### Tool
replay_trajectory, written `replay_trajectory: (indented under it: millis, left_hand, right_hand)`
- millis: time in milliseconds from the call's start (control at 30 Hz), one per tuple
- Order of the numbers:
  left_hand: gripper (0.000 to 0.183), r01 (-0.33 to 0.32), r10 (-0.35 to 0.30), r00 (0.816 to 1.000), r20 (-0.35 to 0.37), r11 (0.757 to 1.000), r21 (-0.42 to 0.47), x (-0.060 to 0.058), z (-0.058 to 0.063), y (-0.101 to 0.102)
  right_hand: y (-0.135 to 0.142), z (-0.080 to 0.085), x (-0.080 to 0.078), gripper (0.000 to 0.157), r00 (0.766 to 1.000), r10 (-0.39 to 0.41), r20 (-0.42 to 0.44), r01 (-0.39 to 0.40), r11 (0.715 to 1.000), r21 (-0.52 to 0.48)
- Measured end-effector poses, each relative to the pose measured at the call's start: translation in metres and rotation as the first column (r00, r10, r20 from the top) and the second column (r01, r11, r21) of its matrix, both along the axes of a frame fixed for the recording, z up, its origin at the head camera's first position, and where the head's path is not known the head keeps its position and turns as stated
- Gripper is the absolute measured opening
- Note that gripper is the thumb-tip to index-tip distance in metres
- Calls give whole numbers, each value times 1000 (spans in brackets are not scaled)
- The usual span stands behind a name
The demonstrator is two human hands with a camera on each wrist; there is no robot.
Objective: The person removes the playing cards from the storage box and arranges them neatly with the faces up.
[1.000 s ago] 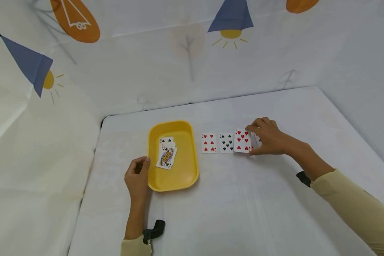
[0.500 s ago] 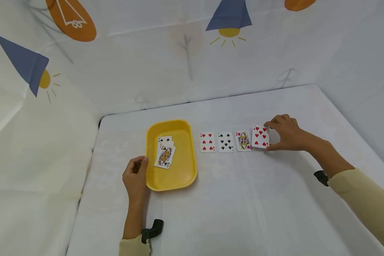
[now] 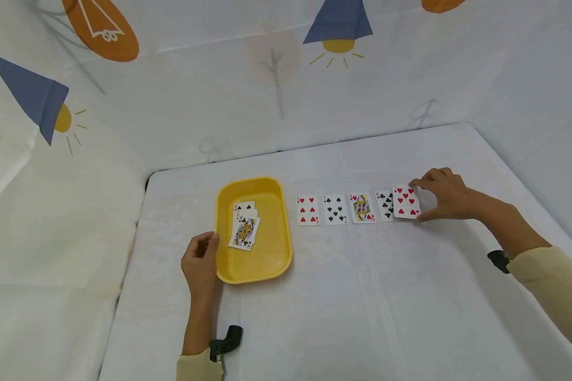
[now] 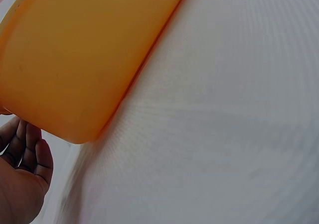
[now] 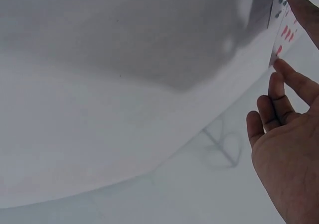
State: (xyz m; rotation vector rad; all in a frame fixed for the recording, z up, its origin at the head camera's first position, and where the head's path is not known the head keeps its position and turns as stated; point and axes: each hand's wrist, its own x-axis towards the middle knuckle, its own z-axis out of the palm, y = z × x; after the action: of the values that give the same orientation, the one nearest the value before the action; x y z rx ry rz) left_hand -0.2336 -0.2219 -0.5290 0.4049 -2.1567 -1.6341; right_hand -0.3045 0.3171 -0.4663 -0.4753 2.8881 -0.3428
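My right hand (image 3: 442,193) pinches the seven of hearts (image 3: 406,202) by its top and bottom edges between thumb and finger. That card overlaps the right side of the eight of clubs (image 3: 384,206). To the left, in the same row, lie a queen of hearts (image 3: 362,208), a seven of spades (image 3: 336,210) and a six of hearts (image 3: 307,210). At the left edge of the yellow tray (image 3: 273,270), my left hand (image 3: 199,262) holds the rim with thumb and fingers. Inside the tray, a few overlapping cards lie under a black-suited face card (image 3: 244,233).
White cloth (image 3: 324,317) covers the table, and a white sheet (image 3: 195,106) with printed lamps stands behind it. Another sheet (image 3: 52,222) hangs along the left side. Each wrist wears a black band (image 3: 226,343).
My right hand has moved right with the seven of hearts, first uncovering the queen of hearts, then most of the eight of clubs. The left hand stays at the tray.
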Motion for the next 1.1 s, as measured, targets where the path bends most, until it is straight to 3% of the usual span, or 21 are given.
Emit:
replay_trajectory:
  millis: [633, 1100]
  left_hand:
    - [36, -7, 6, 1000, 13, 1000, 4, -1, -2, 1]
    - [32, -8, 8, 999, 38, 1000, 8, -3, -5, -1]
  right_hand:
    - [30, -6, -5, 91, 998, -30, 50, 28, 999, 38]
    - [35, -15, -10, 90, 997, -21, 70, 18, 999, 47]
